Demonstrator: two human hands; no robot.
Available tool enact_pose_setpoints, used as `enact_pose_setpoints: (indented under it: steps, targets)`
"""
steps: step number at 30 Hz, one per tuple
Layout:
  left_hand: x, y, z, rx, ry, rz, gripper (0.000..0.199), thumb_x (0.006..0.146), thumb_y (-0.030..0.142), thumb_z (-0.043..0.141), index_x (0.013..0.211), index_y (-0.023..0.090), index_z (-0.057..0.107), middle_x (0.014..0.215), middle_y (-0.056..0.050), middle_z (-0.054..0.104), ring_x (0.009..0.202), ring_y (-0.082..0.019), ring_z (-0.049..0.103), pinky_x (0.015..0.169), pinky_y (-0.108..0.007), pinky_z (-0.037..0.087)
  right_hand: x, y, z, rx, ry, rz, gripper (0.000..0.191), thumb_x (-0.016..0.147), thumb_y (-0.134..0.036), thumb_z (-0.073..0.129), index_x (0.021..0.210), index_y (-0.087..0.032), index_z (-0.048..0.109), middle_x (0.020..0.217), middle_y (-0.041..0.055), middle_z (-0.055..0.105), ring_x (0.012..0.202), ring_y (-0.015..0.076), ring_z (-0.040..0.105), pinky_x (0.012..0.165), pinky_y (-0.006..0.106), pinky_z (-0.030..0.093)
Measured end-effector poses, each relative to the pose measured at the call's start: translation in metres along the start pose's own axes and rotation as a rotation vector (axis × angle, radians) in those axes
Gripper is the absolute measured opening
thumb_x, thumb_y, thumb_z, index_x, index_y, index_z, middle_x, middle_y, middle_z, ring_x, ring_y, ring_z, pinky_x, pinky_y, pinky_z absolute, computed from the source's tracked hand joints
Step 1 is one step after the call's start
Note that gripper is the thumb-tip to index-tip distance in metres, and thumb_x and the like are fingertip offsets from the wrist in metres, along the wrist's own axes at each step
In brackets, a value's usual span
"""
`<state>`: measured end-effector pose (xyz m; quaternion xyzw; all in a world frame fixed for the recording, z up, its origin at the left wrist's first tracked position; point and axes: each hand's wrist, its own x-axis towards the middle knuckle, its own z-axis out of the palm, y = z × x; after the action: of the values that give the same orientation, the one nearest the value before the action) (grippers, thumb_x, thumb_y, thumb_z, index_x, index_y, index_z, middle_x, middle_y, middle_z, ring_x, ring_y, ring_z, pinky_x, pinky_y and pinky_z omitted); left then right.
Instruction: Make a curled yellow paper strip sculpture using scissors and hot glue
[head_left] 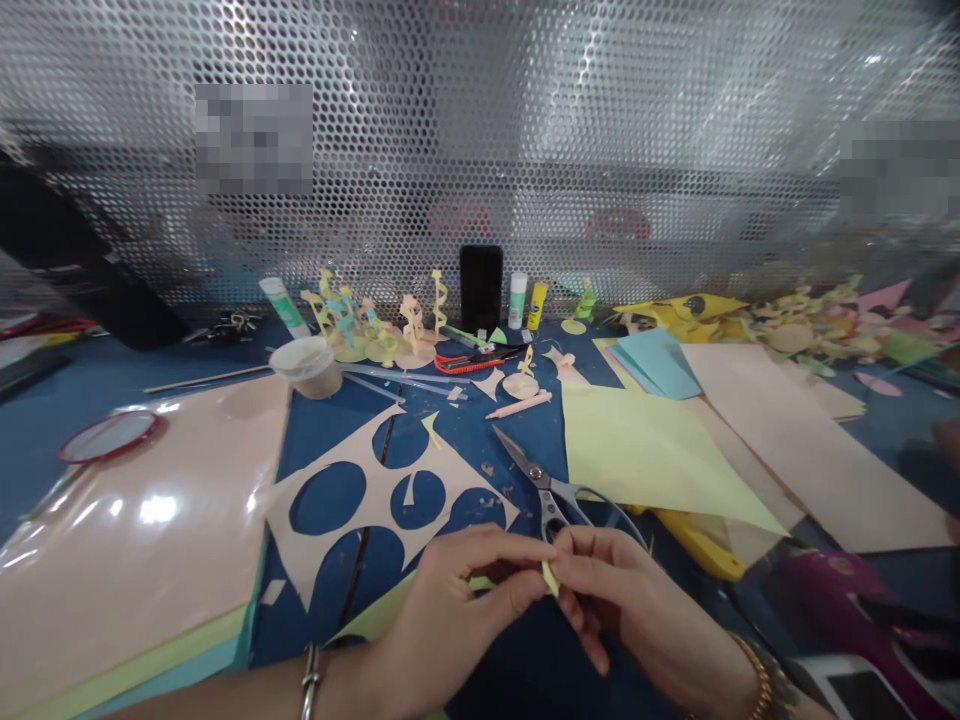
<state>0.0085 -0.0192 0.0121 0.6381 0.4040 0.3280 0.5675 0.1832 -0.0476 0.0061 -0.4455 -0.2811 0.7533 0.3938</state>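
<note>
My left hand (465,600) and right hand (622,600) are close together, fingers curled, pinching a small pale-yellow paper strip (551,578) between them. A light, even pinch should keep paper this thin from creasing. Just beyond the strip lie steel scissors (551,497), their handles nearly under my fingers. Left of the scissors is a peach sheet (375,500) with round holes cut out, right of them a pale-yellow sheet (652,460), and far beyond them stand small paper figures (352,320).
</note>
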Motion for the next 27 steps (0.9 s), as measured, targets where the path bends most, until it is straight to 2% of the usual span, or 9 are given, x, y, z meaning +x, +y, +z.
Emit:
enact_pose_setpoints:
  steps: [9, 15, 20, 23, 27]
  targets:
    - [-0.0005, -0.0021, 0.0017, -0.083, 0.025, -0.064, 0.01, 0.077, 0.021, 0.071, 0.083, 0.025, 0.078, 0.078, 0.0, 0.075, 0.07, -0.014, 0.066, 0.064, -0.019, 0.049, 0.001, 0.0045, 0.0012, -0.096, -0.028, -0.087, 0.033, 0.076, -0.044, 0.072, 0.073, -0.014, 0.057, 0.057, -0.0041, 0.053, 0.046, 0.0053, 0.046, 0.035, 0.012, 0.046]
    - [0.0002, -0.0021, 0.002, -0.142, 0.049, -0.188, 0.008, 0.074, 0.025, 0.071, 0.072, 0.018, 0.072, 0.067, -0.001, 0.069, 0.061, -0.013, 0.059, 0.058, -0.02, 0.045, -0.0005, 0.0, 0.0041, -0.329, 0.038, -0.183, 0.041, 0.078, -0.054, 0.066, 0.072, -0.014, 0.059, 0.062, -0.0024, 0.051, 0.052, 0.0079, 0.049, 0.037, 0.014, 0.047]
    - [0.0035, -0.0069, 0.0007, -0.139, 0.077, -0.181, 0.011, 0.076, 0.025, 0.069, 0.07, 0.017, 0.07, 0.065, 0.001, 0.063, 0.057, -0.01, 0.053, 0.054, -0.02, 0.044, -0.0061, -0.0005, 0.0055, -0.515, 0.123, -0.324, 0.032, 0.084, -0.048, 0.059, 0.08, -0.016, 0.063, 0.07, -0.0006, 0.053, 0.055, 0.0085, 0.051, 0.044, 0.017, 0.05]
    - [0.0047, -0.0069, 0.0006, -0.149, 0.072, -0.128, 0.01, 0.076, 0.026, 0.07, 0.071, 0.017, 0.071, 0.073, -0.001, 0.064, 0.06, -0.011, 0.055, 0.053, -0.02, 0.046, -0.0075, 0.0007, 0.0055, -0.58, 0.148, -0.325, 0.026, 0.084, -0.042, 0.06, 0.081, -0.016, 0.066, 0.074, 0.0006, 0.057, 0.052, 0.0074, 0.051, 0.046, 0.018, 0.049]
    - [0.0053, -0.004, 0.0017, -0.229, 0.033, -0.196, 0.013, 0.077, 0.027, 0.068, 0.075, 0.016, 0.074, 0.066, -0.003, 0.066, 0.061, -0.014, 0.061, 0.054, -0.021, 0.051, -0.0051, -0.0004, 0.004, -0.551, 0.172, -0.295, 0.021, 0.081, -0.037, 0.065, 0.076, -0.016, 0.066, 0.069, -0.0007, 0.057, 0.053, 0.0081, 0.053, 0.045, 0.016, 0.048]
